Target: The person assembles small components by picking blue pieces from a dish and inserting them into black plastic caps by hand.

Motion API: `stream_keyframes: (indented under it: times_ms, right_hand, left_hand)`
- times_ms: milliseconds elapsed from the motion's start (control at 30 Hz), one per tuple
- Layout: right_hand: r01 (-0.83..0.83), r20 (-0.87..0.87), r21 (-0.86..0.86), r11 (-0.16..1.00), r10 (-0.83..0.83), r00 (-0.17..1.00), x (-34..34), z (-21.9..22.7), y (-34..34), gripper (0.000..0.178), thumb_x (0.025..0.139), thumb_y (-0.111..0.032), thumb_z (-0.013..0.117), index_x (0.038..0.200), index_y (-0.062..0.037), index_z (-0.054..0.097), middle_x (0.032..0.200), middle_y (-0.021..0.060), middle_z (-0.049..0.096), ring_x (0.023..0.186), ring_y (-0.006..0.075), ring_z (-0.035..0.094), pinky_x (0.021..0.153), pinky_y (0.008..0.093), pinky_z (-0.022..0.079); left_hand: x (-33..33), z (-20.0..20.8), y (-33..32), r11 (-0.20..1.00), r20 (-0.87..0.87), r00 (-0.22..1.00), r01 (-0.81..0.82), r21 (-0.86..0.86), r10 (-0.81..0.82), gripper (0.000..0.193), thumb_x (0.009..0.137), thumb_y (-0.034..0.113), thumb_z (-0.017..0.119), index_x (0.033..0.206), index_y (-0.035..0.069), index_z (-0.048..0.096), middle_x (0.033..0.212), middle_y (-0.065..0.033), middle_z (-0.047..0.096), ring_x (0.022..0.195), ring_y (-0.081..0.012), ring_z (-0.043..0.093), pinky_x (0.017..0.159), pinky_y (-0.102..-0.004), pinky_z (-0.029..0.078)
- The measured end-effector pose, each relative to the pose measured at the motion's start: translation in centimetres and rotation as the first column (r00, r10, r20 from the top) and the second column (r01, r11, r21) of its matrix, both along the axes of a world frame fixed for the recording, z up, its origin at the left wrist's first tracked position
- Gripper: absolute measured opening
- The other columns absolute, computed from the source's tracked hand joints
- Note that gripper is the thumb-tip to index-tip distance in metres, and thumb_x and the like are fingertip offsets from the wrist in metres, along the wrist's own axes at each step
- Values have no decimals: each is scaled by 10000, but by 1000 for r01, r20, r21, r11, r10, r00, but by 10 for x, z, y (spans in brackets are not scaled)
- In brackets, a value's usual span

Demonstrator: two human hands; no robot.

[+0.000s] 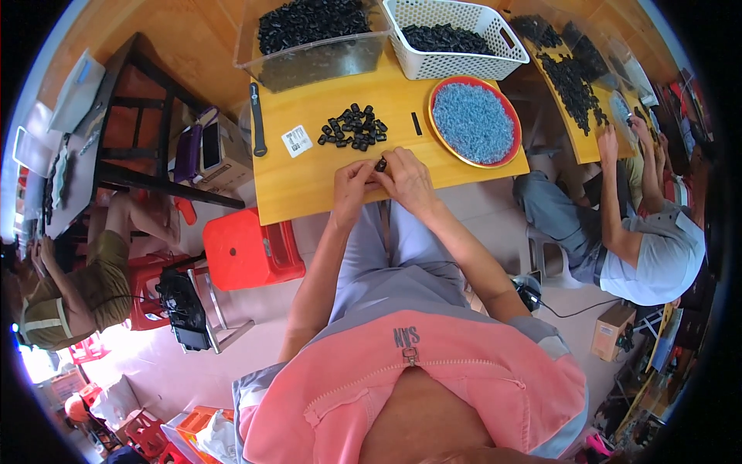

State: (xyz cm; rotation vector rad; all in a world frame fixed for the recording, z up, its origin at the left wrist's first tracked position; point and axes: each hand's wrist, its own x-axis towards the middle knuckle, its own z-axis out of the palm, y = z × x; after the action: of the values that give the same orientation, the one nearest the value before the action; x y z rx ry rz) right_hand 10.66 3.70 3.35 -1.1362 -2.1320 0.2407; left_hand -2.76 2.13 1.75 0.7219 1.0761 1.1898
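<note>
At upper centre, a yellow rectangular table [301, 185] is set on pale flooring [255, 332]; 1 part-hidden black piece [381, 165] is pinched by the right hand [410, 179]; the left hand [353, 184] cannot be read.

There's a red stool [249, 251] off to the left, a cardboard box [232, 148] beyond it, an orange crate [191, 423] and a white bag [218, 438] further back, and, over right, a co-worker [653, 259] seated on a white chair [550, 261].

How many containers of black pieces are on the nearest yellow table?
2: a clear box at its far left, and a white basket to the right of that.
</note>
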Motion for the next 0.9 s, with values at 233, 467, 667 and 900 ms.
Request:
stream_keyframes:
  times_ms: [233, 467, 667, 900]
  right_hand:
    - [45, 36, 0, 999, -45, 998, 1, -6, 2, 258, 670, -106, 651, 856, -6, 502, 786, 133, 491, 773, 306, 520, 648, 380, 451]
    - [12, 93, -66, 998, -6, 996, 0, -15, 0, 287, 683, -75, 634, 929, 8, 513, 809, 138, 510, 760, 312, 522, 642, 382, 447]
    - [44, -28, -31, 999, -45, 999, -2, -7, 3, 277, 694, -85, 634, 925, 12, 517, 794, 149, 516, 746, 322, 528, 632, 386, 442]
    - [305, -207, 219, 927, -261, 943, 49, 80, 130, 306, 721, -55, 604, 1007, 8, 512, 785, 163, 547, 723, 326, 544, 642, 398, 441]
  left_hand:
    - [-2, -11, 2, 1000, -144, 989, 9, -16, -11, 180, 814, 113, 564, 860, -49, 628, 749, -68, 619, 644, -108, 595, 606, -200, 495]
    - [-3, -13, 7, 997, -165, 986, 20, -70, -31, 137, 810, 107, 564, 835, -17, 617, 739, -61, 608, 657, -119, 590, 608, -211, 497]
    - [1, 1, 5, 998, -190, 982, 9, -62, -21, 188, 816, 160, 566, 837, -21, 610, 721, -60, 594, 660, -128, 588, 616, -219, 485]
    - [2, -2, 3, 998, -178, 984, -15, -63, 4, 233, 817, 210, 574, 876, -15, 598, 758, -62, 590, 677, -127, 587, 622, -212, 472]
